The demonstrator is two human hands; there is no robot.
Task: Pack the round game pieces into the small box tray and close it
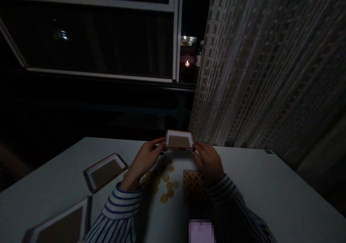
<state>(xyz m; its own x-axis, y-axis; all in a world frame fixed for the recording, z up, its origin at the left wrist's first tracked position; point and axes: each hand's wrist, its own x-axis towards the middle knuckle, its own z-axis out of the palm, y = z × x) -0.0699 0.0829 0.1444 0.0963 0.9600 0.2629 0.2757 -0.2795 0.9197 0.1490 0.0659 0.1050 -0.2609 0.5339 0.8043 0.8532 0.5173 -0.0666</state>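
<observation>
Between my two hands I hold a small shallow box lid point(179, 141), its hollow side with white walls and a brown-grey floor facing me. My left hand point(148, 160) grips its left end, and my right hand point(210, 160) grips its right end. Below it, several round yellowish discs point(169, 185) lie scattered on the white table, some behind my left wrist. Under my right forearm stands a square box point(188, 185) filled with round pieces bearing reddish marks; my right arm covers part of it.
A shallow tray-like box part point(105, 172) lies on the white table point(270, 199) at left, with a larger one point(62, 223) nearer me. A blurred pinkish patch point(201, 231) shows at the front edge. Beyond are a dark window point(108, 37), a bottle point(199, 57) and a string curtain point(256, 63).
</observation>
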